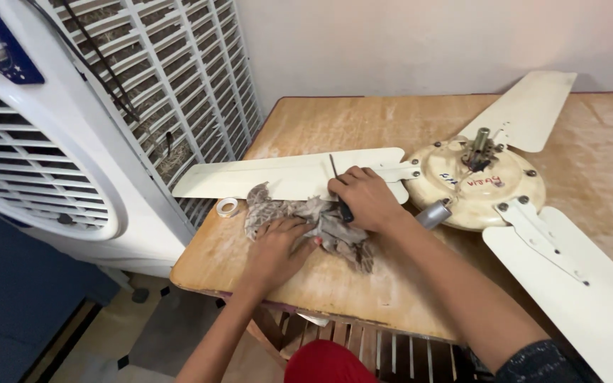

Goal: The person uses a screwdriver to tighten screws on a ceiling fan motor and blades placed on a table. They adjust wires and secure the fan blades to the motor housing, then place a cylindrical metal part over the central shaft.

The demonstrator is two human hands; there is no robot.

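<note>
Pressing down on a crumpled grey cloth (321, 225) at centre frame, the left hand (278, 248) has its fingers spread flat over the fabric, pinning it to the wooden table (335, 284). Right hand (367, 198) just above and right of it, fingers curled tight around a dark-handled screwdriver (338, 188), thin shaft poking up toward the top of the frame, handle end resting into the cloth. Cloth lies half on the table, half against the near blade (285, 177) of a cream ceiling fan (473, 184) lying flat, motor housing at right centre, two more blades toward upper right and lower right. A small roll of white tape (228, 207) sits just left of the cloth. Big white air cooler (58, 142) fills the left of the frame.

Judgement: this looks like wiping the tool in the rag. To do it well, keep the left palm flat so the cloth doesn't bunch or slide, twist the tool inside the folds, and point the tip away from the pinning fingers.
</note>
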